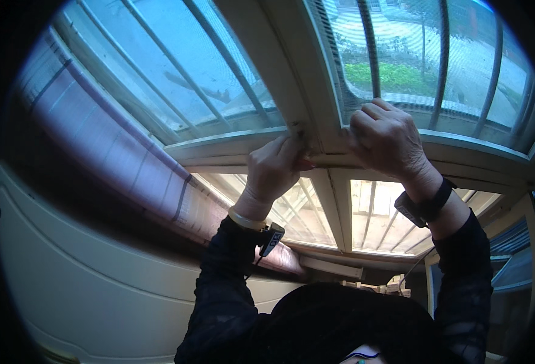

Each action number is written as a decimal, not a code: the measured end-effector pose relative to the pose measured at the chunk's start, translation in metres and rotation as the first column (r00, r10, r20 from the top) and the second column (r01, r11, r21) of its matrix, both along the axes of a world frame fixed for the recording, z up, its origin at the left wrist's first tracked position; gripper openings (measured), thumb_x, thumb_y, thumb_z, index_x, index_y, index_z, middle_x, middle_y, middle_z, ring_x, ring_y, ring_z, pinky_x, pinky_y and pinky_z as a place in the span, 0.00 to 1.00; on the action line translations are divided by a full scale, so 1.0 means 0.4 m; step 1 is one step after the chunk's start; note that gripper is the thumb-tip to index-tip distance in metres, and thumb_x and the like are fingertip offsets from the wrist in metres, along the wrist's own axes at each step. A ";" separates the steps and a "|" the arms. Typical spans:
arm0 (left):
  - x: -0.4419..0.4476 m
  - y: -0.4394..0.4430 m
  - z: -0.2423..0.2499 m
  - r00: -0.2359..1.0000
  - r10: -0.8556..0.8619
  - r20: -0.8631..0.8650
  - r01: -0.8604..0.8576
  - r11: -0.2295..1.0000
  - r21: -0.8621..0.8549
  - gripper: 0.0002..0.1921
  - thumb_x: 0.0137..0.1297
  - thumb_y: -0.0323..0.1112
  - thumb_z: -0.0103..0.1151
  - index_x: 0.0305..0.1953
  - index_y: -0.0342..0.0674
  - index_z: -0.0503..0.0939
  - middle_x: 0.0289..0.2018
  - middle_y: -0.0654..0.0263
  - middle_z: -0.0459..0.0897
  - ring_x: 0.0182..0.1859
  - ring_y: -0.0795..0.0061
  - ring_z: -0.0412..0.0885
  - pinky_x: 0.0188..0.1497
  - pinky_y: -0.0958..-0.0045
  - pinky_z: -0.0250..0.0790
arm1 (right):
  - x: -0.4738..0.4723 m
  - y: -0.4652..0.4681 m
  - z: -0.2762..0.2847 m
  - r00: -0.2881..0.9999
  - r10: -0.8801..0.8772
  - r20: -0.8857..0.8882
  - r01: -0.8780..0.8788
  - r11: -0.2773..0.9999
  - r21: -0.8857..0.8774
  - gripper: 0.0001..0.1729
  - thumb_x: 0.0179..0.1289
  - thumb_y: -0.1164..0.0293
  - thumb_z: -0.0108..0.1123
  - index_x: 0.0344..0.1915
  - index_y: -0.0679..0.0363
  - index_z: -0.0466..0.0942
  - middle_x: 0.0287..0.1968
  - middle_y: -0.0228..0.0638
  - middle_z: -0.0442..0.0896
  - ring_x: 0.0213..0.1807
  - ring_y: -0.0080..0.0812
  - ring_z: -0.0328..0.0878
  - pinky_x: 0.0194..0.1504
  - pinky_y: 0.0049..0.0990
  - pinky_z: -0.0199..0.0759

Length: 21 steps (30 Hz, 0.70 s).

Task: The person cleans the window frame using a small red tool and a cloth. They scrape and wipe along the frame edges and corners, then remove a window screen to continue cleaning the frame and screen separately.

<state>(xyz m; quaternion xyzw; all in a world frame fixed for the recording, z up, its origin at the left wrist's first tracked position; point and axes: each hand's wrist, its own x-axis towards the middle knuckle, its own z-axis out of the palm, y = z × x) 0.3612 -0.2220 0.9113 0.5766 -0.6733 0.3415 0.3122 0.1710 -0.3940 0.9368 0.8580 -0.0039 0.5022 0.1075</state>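
Observation:
Both hands reach up to a pale window frame (pixel 290 59) with screened panes and bars. My left hand (pixel 276 168) is at the lower corner of the left sash, near a small dark fitting on the central post; its fingers are bent, and something reddish shows under them. What the fingers hold cannot be told. My right hand (pixel 383 136) is curled at the lower corner of the right screened sash (pixel 338 82), its fingertips blurred and partly hidden. A pale bangle and a small device are on the left wrist, a dark strap with a device on the right.
A pink and grey checked curtain (pixel 112 136) hangs along the left, beside a cream curved panel (pixel 94 273). Lower panes with bars (pixel 381 218) lie beneath the crossbar. Wooden pieces (pixel 397 285) are stacked low at the right, near another framed window (pixel 513 255).

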 end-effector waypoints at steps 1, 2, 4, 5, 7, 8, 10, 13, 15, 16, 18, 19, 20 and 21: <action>-0.008 -0.012 -0.012 0.999 -0.015 -0.029 0.014 0.999 -0.032 0.08 0.57 0.29 0.67 0.34 0.38 0.77 0.27 0.58 0.77 0.28 0.51 0.80 0.29 0.59 0.73 | -0.001 -0.002 -0.001 1.000 0.006 0.020 -0.006 1.000 0.000 0.12 0.62 0.65 0.65 0.25 0.59 0.76 0.24 0.34 0.77 0.29 0.35 0.80 0.30 0.35 0.78; -0.014 -0.020 -0.018 0.998 -0.016 -0.066 0.012 0.998 -0.058 0.08 0.57 0.28 0.66 0.34 0.38 0.77 0.27 0.58 0.77 0.28 0.50 0.80 0.30 0.58 0.73 | -0.002 -0.004 0.000 1.000 -0.003 0.008 0.003 1.000 -0.004 0.12 0.63 0.65 0.64 0.25 0.59 0.76 0.24 0.34 0.77 0.29 0.35 0.80 0.30 0.35 0.78; -0.019 -0.028 -0.021 0.999 -0.013 -0.033 0.009 0.995 -0.102 0.09 0.55 0.28 0.68 0.33 0.38 0.76 0.26 0.57 0.76 0.28 0.50 0.80 0.30 0.58 0.73 | -0.002 -0.005 -0.001 1.000 -0.004 -0.021 0.004 1.000 0.005 0.13 0.64 0.65 0.64 0.26 0.59 0.76 0.24 0.34 0.77 0.29 0.35 0.80 0.30 0.35 0.77; -0.015 -0.024 -0.016 0.999 0.051 0.000 -0.051 0.997 -0.063 0.10 0.55 0.29 0.68 0.33 0.39 0.76 0.26 0.57 0.77 0.28 0.51 0.80 0.30 0.58 0.73 | -0.002 -0.004 -0.001 1.000 -0.019 -0.008 0.020 1.000 0.007 0.13 0.64 0.65 0.64 0.26 0.59 0.76 0.24 0.34 0.77 0.29 0.35 0.80 0.30 0.34 0.77; 0.001 -0.001 0.003 0.985 0.101 0.140 -0.102 0.995 -0.002 0.10 0.56 0.31 0.69 0.33 0.39 0.76 0.26 0.58 0.77 0.28 0.53 0.80 0.30 0.59 0.73 | -0.002 -0.002 -0.001 1.000 -0.025 -0.015 0.025 1.000 0.007 0.13 0.65 0.65 0.63 0.26 0.59 0.76 0.24 0.34 0.77 0.29 0.34 0.80 0.30 0.34 0.77; 0.013 0.008 0.013 0.970 0.107 0.217 -0.120 0.992 0.046 0.11 0.56 0.33 0.71 0.34 0.40 0.77 0.27 0.60 0.78 0.28 0.56 0.82 0.30 0.59 0.74 | -0.002 0.000 -0.002 0.999 -0.034 -0.033 0.035 0.999 0.013 0.13 0.65 0.64 0.63 0.26 0.59 0.76 0.24 0.34 0.77 0.29 0.34 0.80 0.30 0.34 0.77; 0.025 0.016 0.023 0.960 0.076 0.268 -0.093 0.994 0.051 0.12 0.62 0.41 0.69 0.36 0.41 0.79 0.26 0.63 0.77 0.27 0.61 0.81 0.28 0.63 0.73 | -0.003 0.001 -0.002 0.997 -0.062 -0.052 0.063 0.998 0.021 0.13 0.66 0.64 0.63 0.26 0.59 0.77 0.24 0.34 0.77 0.29 0.33 0.80 0.30 0.33 0.77; 0.015 -0.005 0.011 0.989 0.035 0.145 -0.036 0.999 0.007 0.16 0.63 0.48 0.70 0.37 0.42 0.80 0.26 0.64 0.78 0.28 0.64 0.82 0.28 0.66 0.74 | -0.004 -0.003 -0.003 0.999 -0.032 -0.015 0.032 0.999 -0.001 0.13 0.65 0.64 0.63 0.27 0.58 0.77 0.23 0.33 0.77 0.29 0.33 0.81 0.30 0.33 0.78; -0.004 -0.027 0.000 0.994 0.036 0.103 -0.030 0.998 -0.060 0.16 0.61 0.49 0.71 0.37 0.43 0.81 0.27 0.64 0.78 0.29 0.63 0.83 0.29 0.66 0.75 | -0.003 -0.007 -0.004 1.000 -0.020 0.002 0.020 1.000 0.005 0.13 0.65 0.63 0.64 0.27 0.58 0.77 0.23 0.33 0.77 0.29 0.33 0.81 0.30 0.33 0.78; -0.011 -0.025 0.001 1.000 -0.012 0.027 0.013 1.000 -0.025 0.14 0.54 0.37 0.73 0.37 0.39 0.81 0.29 0.58 0.79 0.30 0.52 0.81 0.31 0.59 0.74 | -0.002 -0.009 -0.005 1.000 -0.014 -0.006 0.014 1.000 0.006 0.13 0.65 0.63 0.64 0.27 0.58 0.77 0.23 0.33 0.77 0.29 0.33 0.81 0.30 0.33 0.79; -0.014 -0.021 0.011 0.994 0.038 0.105 -0.039 0.999 0.009 0.13 0.55 0.37 0.73 0.36 0.39 0.81 0.29 0.58 0.79 0.30 0.53 0.81 0.30 0.58 0.73 | 0.000 -0.010 -0.009 1.000 -0.026 0.005 0.026 1.000 0.010 0.13 0.65 0.63 0.65 0.27 0.58 0.77 0.23 0.33 0.78 0.29 0.33 0.81 0.31 0.33 0.79; -0.012 -0.008 0.020 0.985 0.057 0.160 -0.056 0.998 -0.009 0.12 0.56 0.37 0.72 0.36 0.39 0.80 0.29 0.58 0.79 0.30 0.53 0.81 0.30 0.58 0.73 | 0.002 -0.008 -0.011 1.000 -0.017 0.002 0.017 1.000 0.012 0.13 0.64 0.63 0.65 0.27 0.58 0.77 0.23 0.33 0.78 0.29 0.33 0.81 0.31 0.33 0.79; -0.009 -0.001 0.030 0.973 0.098 0.207 -0.105 0.994 0.026 0.11 0.58 0.37 0.72 0.35 0.40 0.80 0.29 0.57 0.80 0.30 0.54 0.82 0.29 0.60 0.73 | 0.001 -0.007 -0.011 0.999 -0.036 -0.014 0.036 0.999 0.013 0.13 0.65 0.63 0.65 0.27 0.58 0.77 0.24 0.34 0.79 0.28 0.33 0.81 0.31 0.32 0.80; -0.006 0.012 0.037 0.966 0.085 0.243 -0.108 0.991 0.080 0.11 0.59 0.37 0.72 0.35 0.40 0.80 0.28 0.57 0.80 0.30 0.54 0.82 0.29 0.60 0.73 | 0.002 -0.004 -0.012 0.999 -0.039 -0.014 0.039 0.999 0.007 0.13 0.65 0.63 0.65 0.27 0.58 0.77 0.24 0.34 0.79 0.28 0.33 0.81 0.31 0.32 0.80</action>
